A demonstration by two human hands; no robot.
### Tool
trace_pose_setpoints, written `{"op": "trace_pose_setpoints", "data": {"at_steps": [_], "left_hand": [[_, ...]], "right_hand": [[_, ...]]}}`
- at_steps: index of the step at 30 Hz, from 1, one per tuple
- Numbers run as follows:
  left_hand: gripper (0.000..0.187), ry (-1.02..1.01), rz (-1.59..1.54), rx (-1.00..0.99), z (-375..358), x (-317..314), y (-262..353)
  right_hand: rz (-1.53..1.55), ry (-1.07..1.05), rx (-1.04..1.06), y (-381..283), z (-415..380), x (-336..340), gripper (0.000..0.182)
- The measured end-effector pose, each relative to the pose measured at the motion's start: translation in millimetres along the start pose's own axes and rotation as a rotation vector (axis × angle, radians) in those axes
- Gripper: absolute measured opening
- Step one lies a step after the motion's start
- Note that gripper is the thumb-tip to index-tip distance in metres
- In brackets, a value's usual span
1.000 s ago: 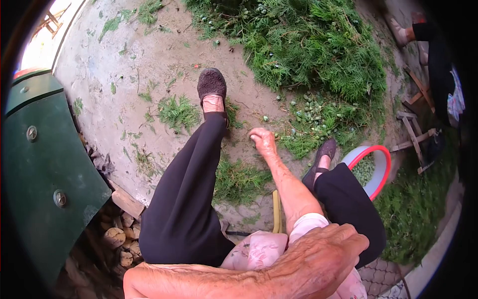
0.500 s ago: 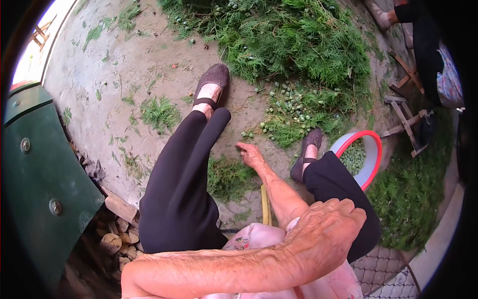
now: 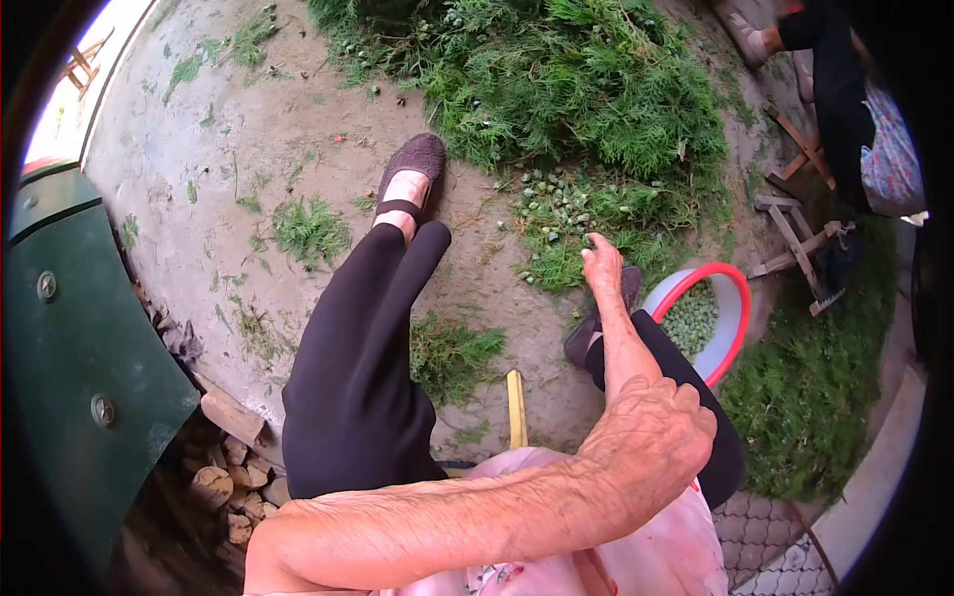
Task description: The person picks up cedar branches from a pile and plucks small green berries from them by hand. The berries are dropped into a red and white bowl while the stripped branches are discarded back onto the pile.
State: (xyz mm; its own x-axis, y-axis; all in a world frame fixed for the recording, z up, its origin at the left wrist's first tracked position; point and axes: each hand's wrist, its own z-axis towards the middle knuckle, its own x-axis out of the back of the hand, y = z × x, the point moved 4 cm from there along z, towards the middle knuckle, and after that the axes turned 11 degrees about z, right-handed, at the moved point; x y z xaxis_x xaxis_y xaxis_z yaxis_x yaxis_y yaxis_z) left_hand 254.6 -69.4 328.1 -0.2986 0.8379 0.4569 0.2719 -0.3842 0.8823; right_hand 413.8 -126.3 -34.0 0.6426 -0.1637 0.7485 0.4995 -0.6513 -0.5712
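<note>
My left arm crosses my lap, and my left hand [image 3: 656,432] is closed in a fist above my right thigh. Its fingers curl under, so whatever they may hold is hidden. Farther out, my right hand [image 3: 603,270] reaches to the edge of a heap of small round green cones [image 3: 561,204]. Its fingertips are drawn together beside the cones; I cannot make out what is between them. Right of that hand, a white tub with a red rim [image 3: 737,323] leans by my right leg, with many green cones [image 3: 691,323] inside.
A large pile of green conifer branches [image 3: 586,89] lies ahead. Smaller sprigs [image 3: 452,353] lie between my feet, near a yellow bar [image 3: 517,407]. A wooden stool [image 3: 800,233] and another person's legs [image 3: 835,109] are at right. A green metal panel [image 3: 84,368] and firewood [image 3: 224,482] are at left.
My right hand has moved right and forward, from bare ground to the edge of the cone heap. My left hand stays closed over my right thigh. The view has shifted slightly.
</note>
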Motion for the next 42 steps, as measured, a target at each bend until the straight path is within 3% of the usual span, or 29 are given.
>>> {"op": "trace_pose_setpoints", "data": {"at_steps": [3, 5, 7, 8, 9, 11, 12, 14, 17, 21, 24, 25, 27, 31, 34, 37, 40, 42], "left_hand": [[0.019, -0.035, 0.216, -0.048, 1.0, -5.0, -3.0], [0.021, -0.047, 0.302, -0.095, 4.2, -3.1, -0.5], [0.019, -0.270, 0.485, -0.159, 6.6, -6.5, 1.5], [0.019, -0.264, 0.488, -0.169, 5.8, -7.9, 2.6], [0.019, -0.256, 0.488, -0.168, 4.9, -12.1, 1.5], [0.019, -0.243, 0.487, -0.194, 2.6, -19.8, 2.1], [0.018, -0.246, 0.510, -0.177, 2.1, -20.0, 0.1], [0.015, -0.196, 0.562, -0.138, 2.2, -20.8, -4.7], [0.013, -0.155, 0.546, -0.061, 9.3, -11.0, -13.2], [0.022, 0.035, 0.398, 0.081, 22.6, -3.2, -24.5], [0.032, 0.265, -0.878, 0.537, 22.0, -4.3, -47.7], [0.036, 0.279, -0.976, 0.590, 22.2, -0.1, -47.4], [0.044, 0.208, -1.103, 0.597, 24.3, 8.1, -37.2], [0.040, 0.250, -1.219, 0.580, 29.1, 11.1, -31.3], [0.032, 0.424, -1.409, 0.479, 35.7, 17.1, -34.7], [0.034, 0.439, -1.333, 0.529, 37.1, 25.7, -39.1], [0.034, 0.497, -1.288, 0.454, 37.2, 33.4, -35.0], [0.032, 0.485, -1.234, 0.450, 34.3, 42.9, -28.0]], "right_hand": [[-0.118, -0.146, 0.050, -23.5, -5.0, -19.8, 0.023], [-0.159, -0.258, -0.119, -46.2, -4.8, -9.7, 0.022], [0.150, -0.115, 0.027, -55.7, 3.9, 9.3, 0.015], [0.590, -0.083, -0.296, -43.7, 3.1, 23.5, 0.012], [0.846, -0.057, -0.306, -43.2, 7.2, 36.3, 0.010], [0.757, -0.171, -0.286, -42.9, 6.3, 63.8, 0.013], [0.752, -0.150, -0.276, -51.8, 3.3, 81.0, 0.013], [1.028, 0.020, -0.201, -78.8, -2.2, 116.0, 0.015], [0.973, 0.001, 0.012, -123.1, -16.1, 161.9, 0.019], [1.279, 0.008, 0.181, -174.3, -38.3, 212.0, 0.019], [1.355, -0.013, 0.264, -192.6, -57.6, 242.3, 0.020], [1.394, -0.047, 0.301, -198.8, -65.4, 248.3, 0.021], [1.425, -0.046, 0.298, -207.4, -81.7, 249.2, 0.020], [1.154, 0.013, 0.367, -229.0, -111.3, 239.1, 0.015], [0.806, 0.041, 0.560, -254.1, -130.7, 234.7, 0.020], [0.730, -0.091, 0.538, -255.1, -135.1, 226.6, 0.021], [0.580, -0.127, 0.613, -273.4, -140.5, 240.5, 0.020], [0.641, -0.120, 0.568, -278.6, -140.8, 258.6, 0.018]]}}
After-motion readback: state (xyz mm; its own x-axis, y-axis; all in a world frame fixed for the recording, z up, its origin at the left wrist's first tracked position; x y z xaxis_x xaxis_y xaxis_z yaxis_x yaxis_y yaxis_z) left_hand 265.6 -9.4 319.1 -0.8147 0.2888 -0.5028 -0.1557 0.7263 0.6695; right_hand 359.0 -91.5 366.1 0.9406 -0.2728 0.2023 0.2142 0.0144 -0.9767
